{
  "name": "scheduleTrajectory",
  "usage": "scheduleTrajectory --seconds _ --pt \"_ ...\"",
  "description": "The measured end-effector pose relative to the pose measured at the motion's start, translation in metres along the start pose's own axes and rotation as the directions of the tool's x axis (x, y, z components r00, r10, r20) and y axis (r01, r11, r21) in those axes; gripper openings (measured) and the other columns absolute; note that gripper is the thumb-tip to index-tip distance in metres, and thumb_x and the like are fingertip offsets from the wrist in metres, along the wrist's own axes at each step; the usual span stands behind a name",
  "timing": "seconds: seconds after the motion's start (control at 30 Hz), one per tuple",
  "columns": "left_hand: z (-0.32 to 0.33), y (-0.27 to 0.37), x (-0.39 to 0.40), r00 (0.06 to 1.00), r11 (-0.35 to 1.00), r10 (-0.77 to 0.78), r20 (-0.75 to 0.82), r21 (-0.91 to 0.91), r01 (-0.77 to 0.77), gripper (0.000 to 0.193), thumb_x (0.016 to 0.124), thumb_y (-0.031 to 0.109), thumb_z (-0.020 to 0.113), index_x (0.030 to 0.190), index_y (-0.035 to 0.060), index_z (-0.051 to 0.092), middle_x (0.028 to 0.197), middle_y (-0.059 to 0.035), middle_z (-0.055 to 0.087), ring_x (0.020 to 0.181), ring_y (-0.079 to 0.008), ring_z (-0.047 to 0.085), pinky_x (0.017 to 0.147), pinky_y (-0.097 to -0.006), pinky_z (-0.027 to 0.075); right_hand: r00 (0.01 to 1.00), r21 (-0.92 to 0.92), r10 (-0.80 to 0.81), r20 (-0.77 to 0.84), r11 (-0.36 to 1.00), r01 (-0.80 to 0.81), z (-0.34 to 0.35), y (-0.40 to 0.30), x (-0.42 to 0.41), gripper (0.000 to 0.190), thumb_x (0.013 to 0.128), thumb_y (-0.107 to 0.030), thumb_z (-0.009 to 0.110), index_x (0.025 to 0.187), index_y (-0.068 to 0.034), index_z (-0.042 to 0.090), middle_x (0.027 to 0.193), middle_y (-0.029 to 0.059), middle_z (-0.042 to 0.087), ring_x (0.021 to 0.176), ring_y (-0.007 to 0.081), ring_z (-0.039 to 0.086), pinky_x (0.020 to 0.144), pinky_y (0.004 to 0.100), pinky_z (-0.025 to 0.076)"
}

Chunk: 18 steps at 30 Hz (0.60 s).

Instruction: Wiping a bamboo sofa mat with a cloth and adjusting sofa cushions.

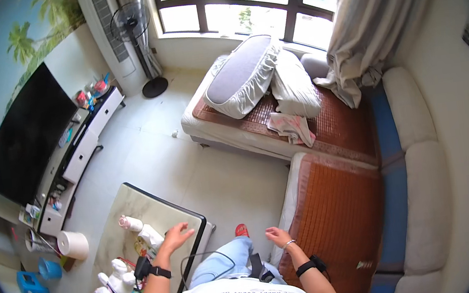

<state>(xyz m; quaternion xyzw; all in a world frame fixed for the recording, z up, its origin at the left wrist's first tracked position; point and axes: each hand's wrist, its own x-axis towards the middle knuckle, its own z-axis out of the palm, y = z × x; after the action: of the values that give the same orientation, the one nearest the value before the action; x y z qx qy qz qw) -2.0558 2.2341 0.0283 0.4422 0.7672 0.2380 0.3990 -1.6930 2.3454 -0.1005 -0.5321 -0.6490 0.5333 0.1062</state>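
Note:
My left hand (177, 236) hovers above the near right side of a marble-patterned coffee table (115, 233), its fingers loosely spread and holding nothing. Close to it stand a white bottle with a pink lid (131, 223) and a white tissue-like pack (151, 236). A white plush toy (118, 279) sits by my left forearm. My right hand (278, 236) is in the air at the edge of the sofa seat, near its brown slatted mat (333, 218). Its fingers are bent and nothing shows in them.
A sofa chaise (233, 140) ahead carries a grey-topped cushion (242, 70), a white pillow (294, 87) and a crumpled cloth (292, 127). A standing fan (154, 87) is by the window. Left are a TV cabinet (81, 160), a white cylindrical bin (73, 245) and a blue stool (32, 286).

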Motion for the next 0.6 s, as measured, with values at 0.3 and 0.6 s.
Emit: scheduleTrajectory --seconds 0.3,0.6 --pt "-0.034 0.063 0.121 0.977 0.995 0.094 -0.193 -0.01 -0.098 0.053 0.074 0.039 0.058 0.109 0.0005 0.049 0.104 -0.0193 0.054 0.097 -0.0306 0.052 0.081 -0.0365 0.042 0.972 0.11 -0.037 0.232 0.994 0.012 -0.103 -0.056 0.197 0.032 0.077 -0.021 0.059 0.105 -0.007 0.052 0.082 0.0027 0.059 0.069 0.0087 0.053 0.054 0.0228 0.043" --pt "0.002 0.067 0.126 0.668 0.861 -0.508 -0.544 -0.318 0.396 0.053 0.074 0.039 0.057 0.11 0.0002 0.048 0.106 -0.0174 0.054 0.098 -0.0295 0.052 0.083 -0.0348 0.041 0.884 -0.218 -0.237 0.403 0.913 0.344 -0.168 -0.065 0.581 0.032 0.071 -0.013 0.061 0.1 -0.003 0.052 0.079 0.0058 0.058 0.058 0.0114 0.052 0.047 0.0245 0.043"
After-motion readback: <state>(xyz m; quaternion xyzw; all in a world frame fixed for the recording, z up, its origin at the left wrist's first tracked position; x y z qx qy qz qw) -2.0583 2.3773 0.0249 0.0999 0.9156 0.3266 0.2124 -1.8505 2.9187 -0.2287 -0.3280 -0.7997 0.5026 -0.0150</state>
